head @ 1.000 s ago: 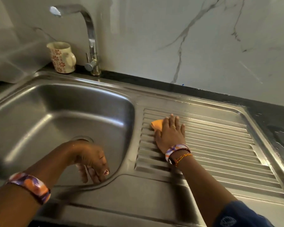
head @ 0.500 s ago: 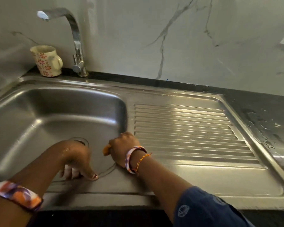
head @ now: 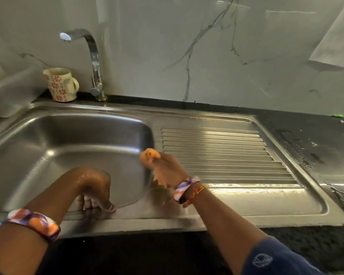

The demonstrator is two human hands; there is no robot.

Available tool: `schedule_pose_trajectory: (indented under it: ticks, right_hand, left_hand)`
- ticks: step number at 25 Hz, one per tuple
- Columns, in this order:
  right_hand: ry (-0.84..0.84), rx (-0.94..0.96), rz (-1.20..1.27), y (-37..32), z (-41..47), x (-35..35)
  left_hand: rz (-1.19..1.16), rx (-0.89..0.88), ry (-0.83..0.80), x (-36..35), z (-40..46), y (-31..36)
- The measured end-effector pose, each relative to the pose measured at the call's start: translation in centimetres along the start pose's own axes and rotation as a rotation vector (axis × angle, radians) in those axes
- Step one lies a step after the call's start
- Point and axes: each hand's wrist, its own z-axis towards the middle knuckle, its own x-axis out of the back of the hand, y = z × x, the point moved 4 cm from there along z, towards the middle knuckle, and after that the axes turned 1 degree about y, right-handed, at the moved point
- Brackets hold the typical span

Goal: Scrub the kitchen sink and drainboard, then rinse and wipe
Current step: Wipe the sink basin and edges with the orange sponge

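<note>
Fingers of the right hand are curled tight round an orange cloth, which bunches out above the fist and trails a ragged end below it; the hand is blurred, raised over the strip of steel between the basin and the ribbed part, and whether the cloth touches the metal there cannot be told. That wrist carries a patterned band and a thin red and yellow thread bracelet, and a dark blue sleeve covers the upper arm.

The left hand hangs over the near rim of the sink, wet across the back, its fingers bent downward with the tips resting on the front ledge; it holds nothing. A band in orange, white and purple sits on that forearm.

The basin is stainless steel. To its right lies the drainboard, its grooves running sideways. Behind the basin a chrome tap stands with its spout turned left, and just beside it on the dark ledge stands a cream mug with red flowers, handle toward the tap. The black countertop to the right of the drainboard is wet in patches. A white marble wall with grey veins rises behind
</note>
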Motion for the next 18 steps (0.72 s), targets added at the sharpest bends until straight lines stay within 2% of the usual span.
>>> schedule_pose_trajectory:
  ticks: [3, 6, 7, 9, 11, 13, 14, 16, 18]
  right_hand:
    - [0.437, -0.11, -0.121, 2.7, -1.4, 10.8]
    - [0.835, -0.017, -0.435, 1.8, -5.9, 19.6]
    - [0.947, -0.04, -0.532, 1.7, -7.6, 22.2]
    - [1.046, -0.149, -0.59, 2.6, -10.1, 26.4]
    - [0.984, -0.329, -0.705, 4.0, -10.8, 29.5]
    - [0.742, -0.505, -0.948, 6.0, -9.5, 30.2]
    - [0.674, -0.554, -1.059, 6.3, -8.9, 30.2]
    - [0.623, -0.49, -1.151, 6.7, -7.9, 30.2]
    - [0.615, -0.441, -1.116, 6.8, -7.6, 29.9]
  left_hand:
    - [-0.073, -0.123, -0.044, 0.2, 0.8, 2.2]
    - [-0.189, -0.195, -0.011, 0.7, 2.5, 4.6]
    - [-0.193, -0.191, -0.017, 0.9, 3.0, 5.2]
    - [-0.153, -0.157, -0.06, 1.3, 3.5, 5.6]
    - [-0.063, -0.133, -0.107, 1.7, 4.3, 6.3]
    - [-0.007, -0.127, -0.148, 2.1, 4.8, 6.7]
    - [-0.001, -0.134, -0.177, 2.3, 5.2, 6.8]
    - [0.002, -0.178, -0.236, 2.5, 5.7, 7.0]
    - [0.005, -0.218, -0.283, 2.6, 6.1, 7.2]
